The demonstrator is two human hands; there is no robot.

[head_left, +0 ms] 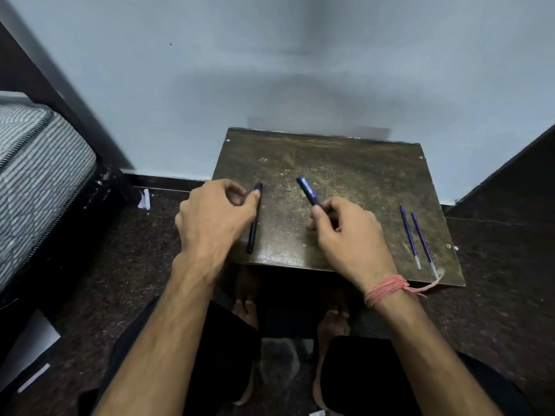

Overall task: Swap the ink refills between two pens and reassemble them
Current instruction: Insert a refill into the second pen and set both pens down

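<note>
Two dark blue pen barrels are on a small worn wooden table (345, 169). The left pen barrel (253, 229) lies lengthwise near the table's left edge; my left hand (216, 217) rests over it, thumb and forefinger pinching near its far end. My right hand (345, 232) grips the second pen barrel (307, 192), which points up and to the left above the tabletop. Two thin blue ink refills (410, 235) (423, 244) lie side by side near the table's right edge, tips toward me, untouched.
The table stands against a pale blue wall. A bed with a striped mattress (39, 181) and dark frame is at the left. A dark board (510, 181) leans at the right. My knees and bare feet are below the table's near edge.
</note>
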